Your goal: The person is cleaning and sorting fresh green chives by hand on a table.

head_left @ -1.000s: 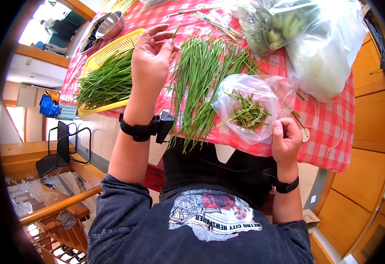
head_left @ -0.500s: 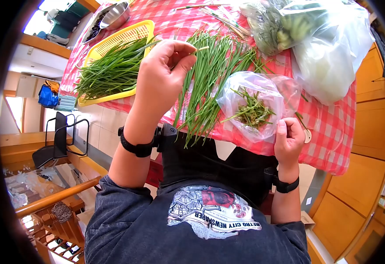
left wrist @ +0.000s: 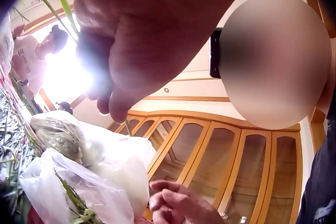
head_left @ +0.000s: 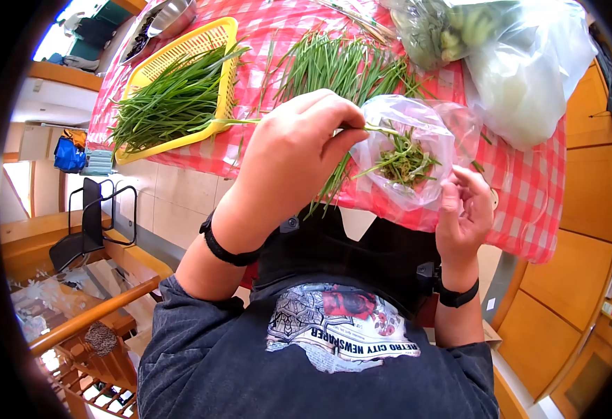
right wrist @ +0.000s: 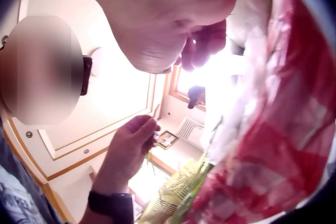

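Observation:
In the head view my left hand [head_left: 306, 150] pinches a thin green chive stalk [head_left: 384, 129], pale end toward the bag and green blade trailing left behind the knuckles. Just beyond its fingertips stands a clear plastic bag [head_left: 418, 199], mouth spread wide, with chive trimmings [head_left: 405, 162] inside. At the bag's right rim is my right hand [head_left: 467, 209], fingers loosely bent and thumb apart from them. A bunch of long chives [head_left: 344, 66] lies on the table, partly hidden by my left hand and forearm. More chives [head_left: 173, 105] fill a yellow basket [head_left: 230, 70] on the left.
A red-and-white checked cloth [head_left: 522, 209] covers the table. Large plastic bags of vegetables [head_left: 522, 91] stand at the back right, and a metal bowl [head_left: 172, 17] at the far left. Another person [left wrist: 31, 56] appears in the background of the left wrist view.
My left hand has moved right and toward me, from beside the basket to the bag, carrying the stalk. My right hand's fingers have loosened and spread at the bag's rim.

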`<state>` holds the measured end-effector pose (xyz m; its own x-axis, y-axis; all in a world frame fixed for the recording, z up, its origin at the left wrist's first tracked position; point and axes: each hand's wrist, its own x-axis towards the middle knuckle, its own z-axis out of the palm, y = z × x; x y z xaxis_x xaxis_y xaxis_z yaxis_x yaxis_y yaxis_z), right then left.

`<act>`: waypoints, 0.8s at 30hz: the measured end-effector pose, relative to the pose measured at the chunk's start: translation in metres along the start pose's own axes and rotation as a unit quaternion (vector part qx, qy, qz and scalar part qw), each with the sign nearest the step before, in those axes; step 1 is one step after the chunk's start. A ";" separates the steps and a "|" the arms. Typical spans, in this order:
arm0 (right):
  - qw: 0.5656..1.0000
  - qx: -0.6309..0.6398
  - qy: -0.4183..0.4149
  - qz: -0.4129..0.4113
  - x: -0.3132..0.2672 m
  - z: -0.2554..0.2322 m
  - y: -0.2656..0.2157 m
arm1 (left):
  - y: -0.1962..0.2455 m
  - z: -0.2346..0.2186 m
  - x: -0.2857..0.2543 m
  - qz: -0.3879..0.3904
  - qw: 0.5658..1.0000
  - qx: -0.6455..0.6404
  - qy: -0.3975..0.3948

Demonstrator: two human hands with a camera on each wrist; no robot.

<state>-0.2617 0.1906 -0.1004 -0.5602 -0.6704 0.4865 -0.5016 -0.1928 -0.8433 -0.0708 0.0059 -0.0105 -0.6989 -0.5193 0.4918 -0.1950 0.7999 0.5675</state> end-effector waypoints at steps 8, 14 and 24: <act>0.991 -0.044 -0.109 -0.066 0.038 0.024 -0.053 | 0.015 0.017 -0.008 0.038 0.997 -0.034 -0.057; 0.982 -0.092 -0.138 -0.092 0.036 0.032 -0.050 | 0.016 0.014 -0.015 0.036 0.997 -0.035 -0.055; 0.977 -0.120 -0.122 -0.130 0.036 0.032 -0.044 | 0.008 0.003 -0.020 -0.018 0.998 -0.049 -0.030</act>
<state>-0.2382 0.1517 -0.0529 -0.2351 -0.7774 0.5834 -0.7624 -0.2248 -0.6068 -0.0605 0.0233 -0.0178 -0.7337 -0.5256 0.4306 -0.1551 0.7466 0.6469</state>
